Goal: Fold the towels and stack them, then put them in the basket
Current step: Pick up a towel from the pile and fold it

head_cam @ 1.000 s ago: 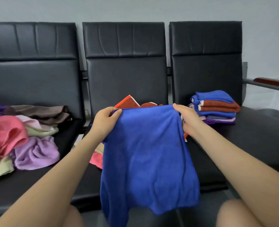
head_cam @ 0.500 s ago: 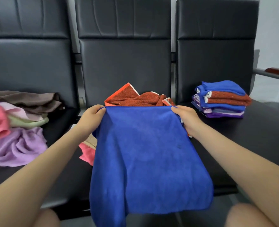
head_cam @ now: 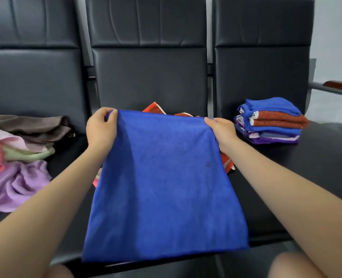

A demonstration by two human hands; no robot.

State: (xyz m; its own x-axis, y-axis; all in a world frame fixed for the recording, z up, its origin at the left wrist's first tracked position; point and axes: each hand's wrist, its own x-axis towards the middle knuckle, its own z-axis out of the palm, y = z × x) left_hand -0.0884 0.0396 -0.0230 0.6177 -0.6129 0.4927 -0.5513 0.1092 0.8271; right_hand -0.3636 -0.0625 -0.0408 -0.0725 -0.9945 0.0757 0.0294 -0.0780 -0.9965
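Both top corners of blue towel (head_cam: 162,177) pinched by left hand (head_cam: 100,130) and right hand (head_cam: 220,133): keep taut, lay flat, fold evenly.

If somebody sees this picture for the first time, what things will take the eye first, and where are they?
First comes the blue towel, spread wide in the middle, its top corners pinched by the left hand and the right hand. On the right seat stands a neat stack of folded towels. On the left seat lies a loose heap of unfolded towels, pink, green, lilac and brown.
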